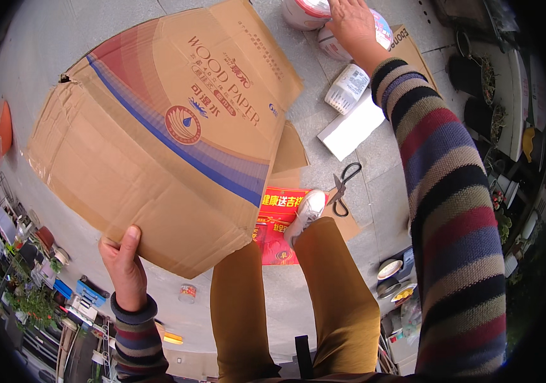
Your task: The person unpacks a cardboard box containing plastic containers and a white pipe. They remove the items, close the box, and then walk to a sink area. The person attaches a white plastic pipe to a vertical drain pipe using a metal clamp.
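My left hand (126,271) grips the lower edge of a large flattened brown cardboard box (139,153), thumb on top. The box is tilted up in front of me, with a printed blue band across it. At the upper right, my right hand (353,30) reaches out with its fingers stretched over a round instant-noodle-like tub (332,48). A second round tub (306,15) with a red and white lid stands just left of it. Nearer lie a white printed cup-shaped pack (348,89) and a long white carton (349,133).
Black-handled scissors (342,189) lie on cardboard near my white shoe (311,207). Red printed packaging (276,252) is under my foot. Another brown carton (407,51) stands beyond my right wrist. Potted plants (27,300) and an orange bucket (3,131) line the left side.
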A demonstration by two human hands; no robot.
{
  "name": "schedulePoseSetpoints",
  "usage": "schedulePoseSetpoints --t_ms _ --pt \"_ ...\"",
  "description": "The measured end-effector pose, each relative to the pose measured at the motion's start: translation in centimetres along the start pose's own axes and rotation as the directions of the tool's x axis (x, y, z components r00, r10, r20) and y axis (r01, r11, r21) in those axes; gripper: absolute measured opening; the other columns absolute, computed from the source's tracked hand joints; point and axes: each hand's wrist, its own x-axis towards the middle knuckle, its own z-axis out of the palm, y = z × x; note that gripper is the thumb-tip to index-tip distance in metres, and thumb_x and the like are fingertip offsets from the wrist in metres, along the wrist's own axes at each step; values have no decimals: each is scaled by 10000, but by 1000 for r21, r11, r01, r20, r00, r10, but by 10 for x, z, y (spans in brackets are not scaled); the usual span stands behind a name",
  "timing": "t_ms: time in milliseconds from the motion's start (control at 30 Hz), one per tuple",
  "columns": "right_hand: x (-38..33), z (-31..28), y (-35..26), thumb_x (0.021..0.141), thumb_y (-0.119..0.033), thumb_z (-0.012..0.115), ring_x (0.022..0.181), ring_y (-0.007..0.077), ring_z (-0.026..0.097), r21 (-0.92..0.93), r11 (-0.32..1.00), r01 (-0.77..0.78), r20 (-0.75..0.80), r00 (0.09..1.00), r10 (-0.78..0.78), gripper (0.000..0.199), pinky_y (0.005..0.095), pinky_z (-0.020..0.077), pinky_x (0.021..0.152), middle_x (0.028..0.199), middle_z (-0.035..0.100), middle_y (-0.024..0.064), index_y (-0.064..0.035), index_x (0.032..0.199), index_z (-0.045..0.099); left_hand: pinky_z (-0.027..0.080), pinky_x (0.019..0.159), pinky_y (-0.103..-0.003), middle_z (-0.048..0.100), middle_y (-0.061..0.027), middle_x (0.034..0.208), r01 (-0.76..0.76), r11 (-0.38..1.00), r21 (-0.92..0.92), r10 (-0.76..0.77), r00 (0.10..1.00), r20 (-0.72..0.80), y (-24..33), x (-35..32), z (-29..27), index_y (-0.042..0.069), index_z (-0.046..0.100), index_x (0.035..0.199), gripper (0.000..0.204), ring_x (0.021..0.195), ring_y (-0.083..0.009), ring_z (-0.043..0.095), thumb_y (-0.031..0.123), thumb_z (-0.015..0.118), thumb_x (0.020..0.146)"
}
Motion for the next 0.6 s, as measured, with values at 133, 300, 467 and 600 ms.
schedulePoseSetpoints --t_ms 133,300,467,600 --pt "15 44 23 918 -197 522 1156 317 589 -257 905 339 -281 870 -405 411 419 450 1022 1258 616 141 -40 1296 561 437 971 -329 684 -118 1124 -3 999 -35 2 999 -39 -12 2 -4 -66 622 1166 358 1036 -181 622 180 684 914" --pt "94 108 74 927 -297 568 1103 332 609 -512 823 245 -418 766 -488 335 470 418 1048 1200 632 187 -162 1217 665 436 968 -324 685 -118 1119 10 996 -93 -14 999 -41 -21 13 -7 -69 622 1161 368 1028 -180 622 191 689 909" --pt "116 88 81 907 -272 561 938 318 617 -394 895 207 -209 929 -307 373 475 465 873 1029 633 169 -121 1240 637 436 962 -319 687 -113 1107 25 996 -86 -29 999 -42 -23 19 -16 -64 611 1166 394 1018 -174 621 215 700 902" --pt "117 76 76 888 -248 555 833 302 612 -524 836 163 -189 935 -301 423 466 483 756 921 619 154 -80 1272 608 435 958 -317 688 -109 1099 14 994 -105 -21 997 -71 -31 21 -21 -56 608 1153 395 1014 -168 620 231 706 900"
